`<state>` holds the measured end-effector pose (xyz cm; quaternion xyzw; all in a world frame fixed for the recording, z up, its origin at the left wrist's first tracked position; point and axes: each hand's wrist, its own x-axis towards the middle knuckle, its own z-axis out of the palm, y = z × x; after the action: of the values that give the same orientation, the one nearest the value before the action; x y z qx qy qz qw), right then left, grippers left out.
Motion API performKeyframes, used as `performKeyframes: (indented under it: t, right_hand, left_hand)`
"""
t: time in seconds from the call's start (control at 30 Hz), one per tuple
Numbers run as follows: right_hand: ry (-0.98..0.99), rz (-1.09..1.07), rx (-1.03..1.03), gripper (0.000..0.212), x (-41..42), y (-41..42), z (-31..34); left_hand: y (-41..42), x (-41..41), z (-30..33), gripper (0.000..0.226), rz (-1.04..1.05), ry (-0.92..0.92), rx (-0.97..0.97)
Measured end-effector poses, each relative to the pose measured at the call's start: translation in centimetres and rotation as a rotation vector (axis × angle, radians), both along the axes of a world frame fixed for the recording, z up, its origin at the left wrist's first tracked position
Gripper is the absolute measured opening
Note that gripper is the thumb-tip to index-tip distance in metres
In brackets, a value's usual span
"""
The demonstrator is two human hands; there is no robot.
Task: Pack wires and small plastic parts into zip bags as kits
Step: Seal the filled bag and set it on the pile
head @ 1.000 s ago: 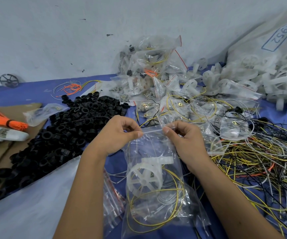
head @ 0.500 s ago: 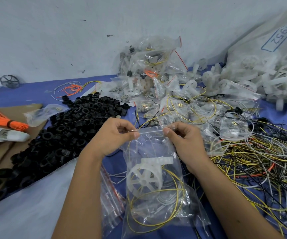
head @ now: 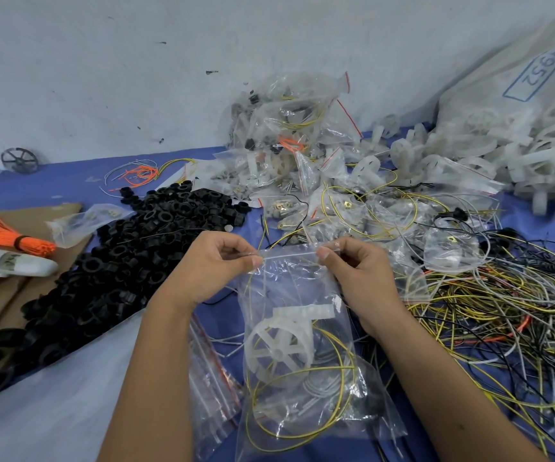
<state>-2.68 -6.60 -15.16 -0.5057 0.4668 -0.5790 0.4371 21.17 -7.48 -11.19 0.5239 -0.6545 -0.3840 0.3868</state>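
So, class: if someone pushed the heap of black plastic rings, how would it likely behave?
The black rings lie loose in a heap, so they would probably scatter rather than slide together. Being round, some may roll over the blue cloth. Small and hollow, they are likely light.

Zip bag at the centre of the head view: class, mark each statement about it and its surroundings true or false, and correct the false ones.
1. Both hands pinch the top edge of the zip bag. True: the left hand and right hand grip it at either end of the seal.
2. The bag holds a black wheel. False: the spoked wheel inside is white.
3. A yellow wire is coiled inside the bag. True.
4. The pile of black rings lies to the person's right. False: it lies to the left; the loose wires lie to the right.
5. The orange bundle is inside the held bag. False: it lies far left on cardboard.
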Motion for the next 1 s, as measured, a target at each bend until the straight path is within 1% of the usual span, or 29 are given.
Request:
performKeyframes:
  t: [0.13, 0.27, 0.37, 0.5, 0.6, 0.7, 0.77, 0.87, 1.0]
  right_hand:
    - [-0.023, -0.013, 0.020, 0.011, 0.1, 0.1, 0.1]
    - [-0.017, -0.005, 0.022, 0.012, 0.0, 0.1, 0.2]
    - [-0.035, -0.004, 0.035, 0.013, 0.0, 0.1, 0.2]
    - [-0.056, -0.010, 0.036, 0.015, 0.0, 0.0, 0.1]
    - [-0.054, -0.013, 0.041, 0.012, -0.1, -0.1, 0.0]
    - [-0.069, -0.002, 0.043, 0.011, -0.1, -0.1, 0.0]
    - [-0.085, -0.010, 0.057, 0.010, -0.1, -0.1, -0.1]
    - [-0.086, -0.018, 0.063, 0.012, -0.2, -0.2, -0.2]
    - [-0.108, -0.038, 0.068, 0.009, -0.2, -0.2, -0.1]
  left_hand:
    - [0.0, 0.8, -0.2, 0.009, 0.011, 0.016, 0.030]
    - [0.0, 0.8, -0.2, 0.016, -0.004, -0.009, -0.020]
    - [-0.1, 0.8, -0.2, 0.021, -0.004, 0.011, -0.044]
    - [-0.2, 1.5, -0.6, 0.010, 0.032, 0.055, -0.034]
    - [-0.2, 2.4, -0.8, 0.012, 0.051, 0.076, -0.011]
    - [-0.2, 2.6, -0.8, 0.017, 0.037, 0.062, -0.045]
    - [-0.2, 2.4, -0.7, 0.015, 0.035, 0.067, -0.066]
    - [-0.1, 2.3, -0.6, 0.009, 0.079, 0.128, -0.080]
    - [0.1, 3.0, -0.7, 0.015, 0.134, 0.163, -0.037]
